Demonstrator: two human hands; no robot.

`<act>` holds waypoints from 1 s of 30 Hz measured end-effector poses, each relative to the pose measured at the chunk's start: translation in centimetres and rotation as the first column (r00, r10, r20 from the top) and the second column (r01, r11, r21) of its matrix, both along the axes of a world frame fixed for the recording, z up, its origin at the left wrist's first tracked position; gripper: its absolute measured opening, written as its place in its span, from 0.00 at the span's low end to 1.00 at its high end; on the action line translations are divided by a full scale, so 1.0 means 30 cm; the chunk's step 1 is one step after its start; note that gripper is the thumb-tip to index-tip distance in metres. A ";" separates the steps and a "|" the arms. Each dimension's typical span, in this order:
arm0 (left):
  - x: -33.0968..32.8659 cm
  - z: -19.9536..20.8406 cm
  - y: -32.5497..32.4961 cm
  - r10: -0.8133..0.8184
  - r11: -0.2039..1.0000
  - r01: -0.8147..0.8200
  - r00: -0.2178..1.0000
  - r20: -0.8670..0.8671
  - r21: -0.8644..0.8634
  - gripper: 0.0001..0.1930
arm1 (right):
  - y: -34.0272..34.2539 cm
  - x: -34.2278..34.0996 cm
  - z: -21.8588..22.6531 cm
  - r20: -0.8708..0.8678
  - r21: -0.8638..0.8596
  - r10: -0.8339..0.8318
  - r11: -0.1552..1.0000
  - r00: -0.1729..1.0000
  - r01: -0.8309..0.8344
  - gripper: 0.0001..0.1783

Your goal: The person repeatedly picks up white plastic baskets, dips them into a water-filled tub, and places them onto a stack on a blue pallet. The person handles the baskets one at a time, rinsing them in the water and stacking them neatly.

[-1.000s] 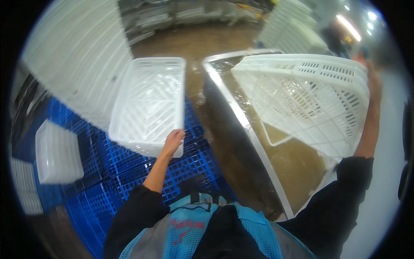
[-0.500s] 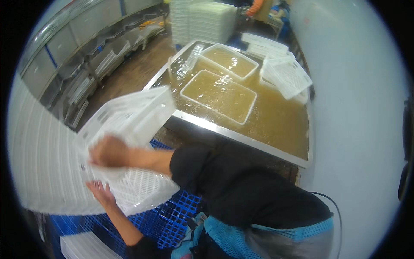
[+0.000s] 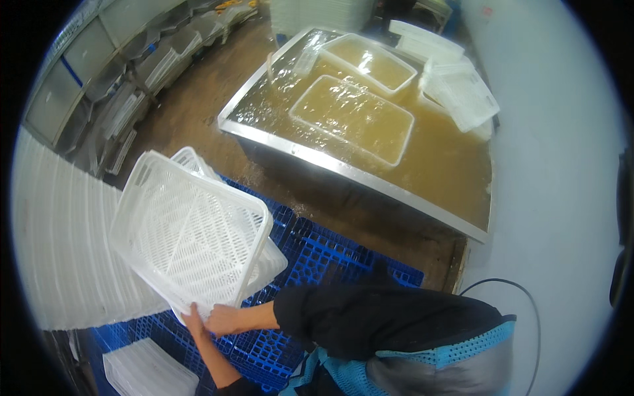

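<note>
A shallow white plastic basket (image 3: pixel 191 228) with a slotted bottom lies tilted, its open side up. My left hand (image 3: pixel 193 321) is closed on its near rim, fingers partly hidden by the edge. Right beside it, my right hand (image 3: pixel 223 320) also grips the same rim. Another white basket (image 3: pixel 269 264) shows beneath, turned at an angle. A tall nested stack of white baskets (image 3: pixel 69 237) stands to the left, against the basket in my hands.
Blue plastic pallets (image 3: pixel 323 257) cover the floor before me. A metal-edged tank (image 3: pixel 356 177) of murky water holds two white baskets, the nearer one (image 3: pixel 411 129) in the middle. White crates (image 3: pixel 459 92) lie at its right side. A smaller white stack (image 3: pixel 148 369) sits lower left.
Both hands have come together at the basket's near rim; the right hand moved down from over the stack. The upper basket has turned and now shows its slotted bottom. The view has shifted.
</note>
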State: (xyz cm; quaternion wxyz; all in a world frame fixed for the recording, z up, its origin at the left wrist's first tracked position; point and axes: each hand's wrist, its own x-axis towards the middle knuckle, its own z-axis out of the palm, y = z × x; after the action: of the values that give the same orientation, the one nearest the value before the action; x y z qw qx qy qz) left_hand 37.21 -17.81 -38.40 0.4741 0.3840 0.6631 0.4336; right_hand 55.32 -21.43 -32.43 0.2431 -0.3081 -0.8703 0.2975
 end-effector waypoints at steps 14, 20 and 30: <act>-0.223 0.066 0.072 -0.046 0.999 0.046 0.998 -0.051 0.000 0.25 | 0.201 0.606 0.033 -0.172 0.094 -0.563 0.808 0.809 0.582 0.46; -0.333 0.111 0.103 -0.123 0.991 0.117 0.988 -0.091 -0.059 0.23 | 0.325 0.551 -0.102 -0.039 -0.629 -0.725 0.552 0.688 0.547 0.42; -0.426 0.116 0.224 -0.237 0.971 0.231 0.966 -0.105 -0.064 0.24 | 0.221 0.406 -0.191 0.031 -0.631 -0.796 0.454 0.605 0.629 0.34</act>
State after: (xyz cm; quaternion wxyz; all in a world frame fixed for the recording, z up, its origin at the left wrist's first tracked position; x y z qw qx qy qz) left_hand 24.42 -11.08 -34.90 0.4937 0.4711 0.6495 0.3355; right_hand 67.49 -14.81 -38.16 0.3541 -0.6619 -0.4780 0.4561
